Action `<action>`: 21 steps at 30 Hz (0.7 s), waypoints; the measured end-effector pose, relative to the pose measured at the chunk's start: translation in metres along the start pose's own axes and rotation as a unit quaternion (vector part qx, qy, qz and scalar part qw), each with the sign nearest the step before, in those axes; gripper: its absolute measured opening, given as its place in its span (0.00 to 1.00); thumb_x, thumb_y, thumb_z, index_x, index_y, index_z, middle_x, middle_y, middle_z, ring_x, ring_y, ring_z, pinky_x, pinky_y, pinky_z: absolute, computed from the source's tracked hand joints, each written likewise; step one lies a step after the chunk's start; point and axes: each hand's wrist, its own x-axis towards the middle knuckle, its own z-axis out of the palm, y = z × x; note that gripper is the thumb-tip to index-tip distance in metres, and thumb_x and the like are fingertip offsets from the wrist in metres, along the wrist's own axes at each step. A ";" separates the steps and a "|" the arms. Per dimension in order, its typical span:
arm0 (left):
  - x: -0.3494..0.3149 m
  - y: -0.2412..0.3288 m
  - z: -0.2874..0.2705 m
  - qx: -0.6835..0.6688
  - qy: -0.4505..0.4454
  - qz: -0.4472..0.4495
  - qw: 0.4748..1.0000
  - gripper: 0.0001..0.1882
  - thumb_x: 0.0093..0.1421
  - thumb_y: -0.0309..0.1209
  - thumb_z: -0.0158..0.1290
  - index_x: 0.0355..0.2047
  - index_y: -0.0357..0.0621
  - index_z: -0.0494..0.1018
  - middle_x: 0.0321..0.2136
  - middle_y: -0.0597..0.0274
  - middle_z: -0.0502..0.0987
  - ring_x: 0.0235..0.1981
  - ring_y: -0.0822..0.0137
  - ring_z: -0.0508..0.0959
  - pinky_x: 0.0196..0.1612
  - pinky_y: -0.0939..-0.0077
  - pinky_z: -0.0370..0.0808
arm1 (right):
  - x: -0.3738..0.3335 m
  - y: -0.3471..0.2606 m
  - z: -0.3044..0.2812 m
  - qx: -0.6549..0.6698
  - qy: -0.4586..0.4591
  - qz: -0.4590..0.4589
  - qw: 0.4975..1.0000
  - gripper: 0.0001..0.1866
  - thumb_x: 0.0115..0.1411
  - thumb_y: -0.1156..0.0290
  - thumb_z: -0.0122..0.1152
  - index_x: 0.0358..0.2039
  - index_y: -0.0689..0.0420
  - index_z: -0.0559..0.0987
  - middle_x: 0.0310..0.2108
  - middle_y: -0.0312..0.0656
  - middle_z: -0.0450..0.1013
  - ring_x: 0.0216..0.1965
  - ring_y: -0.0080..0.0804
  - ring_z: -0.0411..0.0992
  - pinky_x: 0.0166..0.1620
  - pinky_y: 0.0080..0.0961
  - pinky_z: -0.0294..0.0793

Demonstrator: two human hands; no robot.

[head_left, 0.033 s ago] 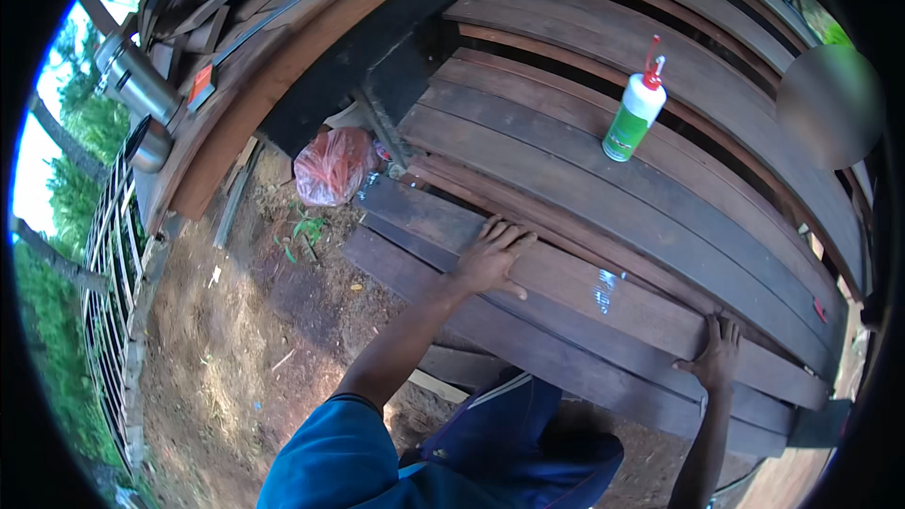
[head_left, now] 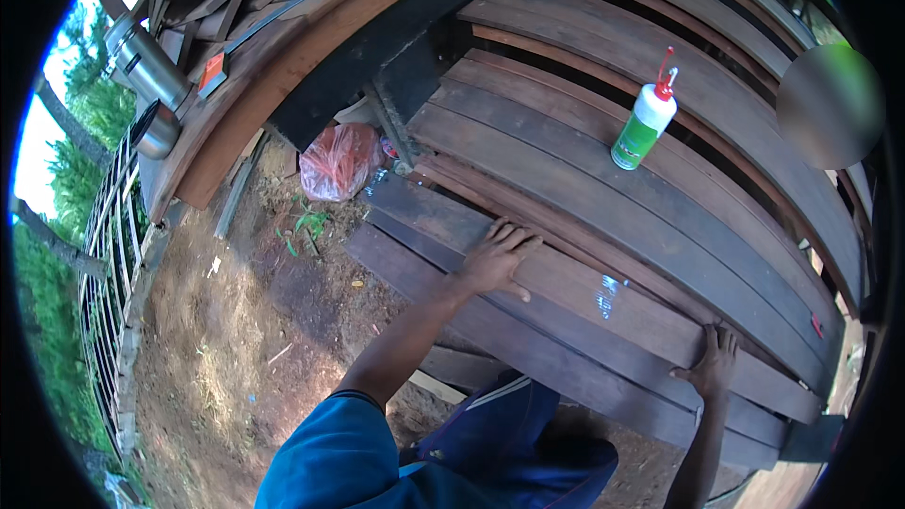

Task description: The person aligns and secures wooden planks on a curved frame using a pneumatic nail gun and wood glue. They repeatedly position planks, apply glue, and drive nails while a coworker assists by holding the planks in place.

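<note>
1. Hands at work on a long, dark brown wooden plank (head_left: 650, 325): the person's left hand (head_left: 501, 259) lies across it with fingers spread open, their tips at its far edge and the thumb pointing right.
2. Farther along the same plank, the right hand (head_left: 712, 368) rests with its fingers extended and open, thumb pointing left; pale blue-white marks (head_left: 606, 297) show on the wood between the hands.
3. The plank lies along the near side of a counter of brown wooden slats (head_left: 528, 137), with another brown board (head_left: 396, 264) at its near side.
4. A white-and-green plastic bottle with a red nozzle (head_left: 644, 127) stands on the slats, well apart from both hands.
5. At left, a silver metal flask (head_left: 149, 61), a silver metal cup (head_left: 156, 132) and a small orange-and-dark box (head_left: 214, 75) sit on a second wooden counter (head_left: 236, 99).
6. Below, a translucent reddish plastic bag (head_left: 335, 162) rests on bare brown ground (head_left: 226, 320).
</note>
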 end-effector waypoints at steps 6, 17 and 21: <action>0.019 -0.023 0.004 -0.026 -0.013 0.001 1.000 0.63 0.37 0.62 0.71 0.70 0.41 0.65 0.64 0.50 0.69 0.69 0.45 0.62 0.77 0.47 0.51 | 0.024 0.004 0.034 0.029 -0.011 -0.003 1.000 0.74 0.15 0.28 0.79 0.64 0.61 0.71 0.60 0.63 0.69 0.62 0.65 0.65 0.66 0.60 0.63; 0.047 -0.020 0.029 -0.007 -0.065 -0.006 0.998 0.65 0.38 0.65 0.70 0.71 0.40 0.64 0.66 0.50 0.67 0.72 0.41 0.58 0.77 0.47 0.53 | 0.029 0.019 0.081 0.053 -0.017 0.029 0.998 0.77 0.15 0.28 0.77 0.68 0.61 0.69 0.64 0.63 0.67 0.70 0.70 0.57 0.70 0.61 0.61; 0.049 -0.023 0.033 -0.011 -0.061 -0.012 0.998 0.65 0.36 0.65 0.70 0.70 0.42 0.65 0.66 0.50 0.67 0.72 0.42 0.58 0.76 0.48 0.54 | 0.033 0.025 0.088 0.060 -0.021 0.025 0.998 0.76 0.15 0.31 0.79 0.68 0.60 0.70 0.65 0.61 0.68 0.71 0.70 0.56 0.71 0.61 0.59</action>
